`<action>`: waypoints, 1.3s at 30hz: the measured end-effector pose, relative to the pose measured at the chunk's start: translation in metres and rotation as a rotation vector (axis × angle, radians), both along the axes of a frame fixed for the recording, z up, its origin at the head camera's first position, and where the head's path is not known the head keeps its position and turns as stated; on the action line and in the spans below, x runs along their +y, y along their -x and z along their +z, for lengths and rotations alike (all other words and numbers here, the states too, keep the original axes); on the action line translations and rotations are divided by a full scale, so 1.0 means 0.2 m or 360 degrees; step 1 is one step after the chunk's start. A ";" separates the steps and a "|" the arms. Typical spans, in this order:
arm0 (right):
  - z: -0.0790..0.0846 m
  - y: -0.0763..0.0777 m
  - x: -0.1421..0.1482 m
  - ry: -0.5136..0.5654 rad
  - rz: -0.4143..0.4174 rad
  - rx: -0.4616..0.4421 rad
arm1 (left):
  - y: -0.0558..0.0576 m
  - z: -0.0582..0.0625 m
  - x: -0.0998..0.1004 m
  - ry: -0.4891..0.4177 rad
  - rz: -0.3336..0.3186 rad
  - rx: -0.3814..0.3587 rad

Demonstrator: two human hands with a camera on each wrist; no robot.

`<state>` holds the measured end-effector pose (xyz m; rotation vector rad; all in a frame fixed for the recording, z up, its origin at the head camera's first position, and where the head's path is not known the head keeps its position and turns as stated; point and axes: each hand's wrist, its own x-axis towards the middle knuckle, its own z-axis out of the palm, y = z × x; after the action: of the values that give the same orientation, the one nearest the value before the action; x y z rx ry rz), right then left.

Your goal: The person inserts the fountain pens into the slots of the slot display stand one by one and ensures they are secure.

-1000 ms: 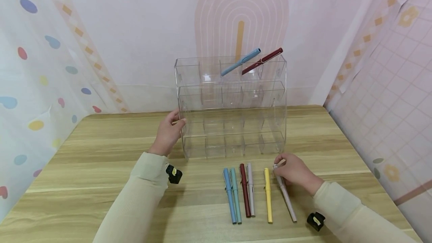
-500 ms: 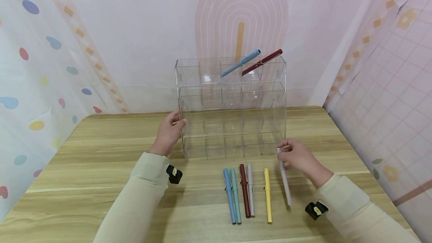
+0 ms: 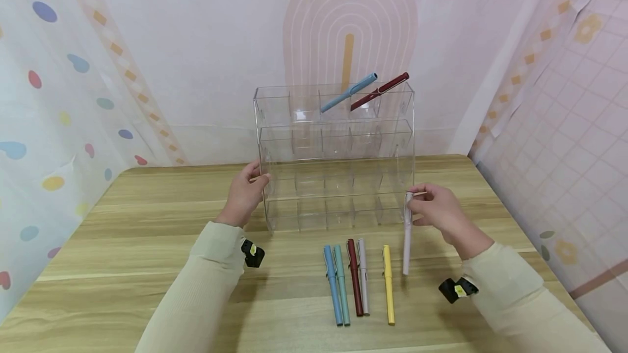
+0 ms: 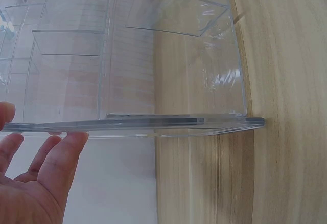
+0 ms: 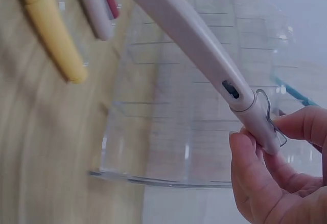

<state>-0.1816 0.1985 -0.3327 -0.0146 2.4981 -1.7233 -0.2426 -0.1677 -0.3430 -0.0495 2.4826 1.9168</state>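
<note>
- While the desk (image 3: 147, 222) is topped by a clear rack (image 3: 338, 203), the rack's left side is pinched by the left hand (image 3: 243, 194).
- By the right hand's (image 3: 439, 211) nearly closed fingers, a pale pen (image 3: 407, 247) is pinched at its cap, near the rack's lower right corner.

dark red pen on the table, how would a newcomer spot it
Find the clear rack on the wooden table. Just in front, between the teal pen and the lilac pen, lies the dark red pen. No other pen lying there is that colour.
</note>
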 end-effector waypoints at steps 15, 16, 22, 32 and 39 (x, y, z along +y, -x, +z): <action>0.15 0.04 -0.05 0.0135 -0.0092 0.0093 | 0.01 -0.01 -0.01 0.0014 0.0000 0.0002; 0.16 0.05 -0.05 0.0153 -0.0102 0.0106 | 0.01 -0.01 -0.01 0.0017 0.0000 0.0003; 0.24 0.09 -0.06 0.0294 -0.0165 0.0182 | 0.01 -0.01 -0.01 0.0010 0.0013 -0.0002; 0.36 0.13 -0.07 0.0573 -0.0288 0.0274 | 0.01 -0.02 0.00 0.0039 0.0021 -0.0015; 0.43 0.16 -0.10 0.0757 -0.0394 0.0327 | 0.01 -0.02 0.00 0.0014 0.0008 -0.0011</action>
<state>-0.2138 0.1792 -0.2459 0.0871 2.2249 -2.4986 -0.2448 -0.1682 -0.3464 -0.0620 2.4892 1.9045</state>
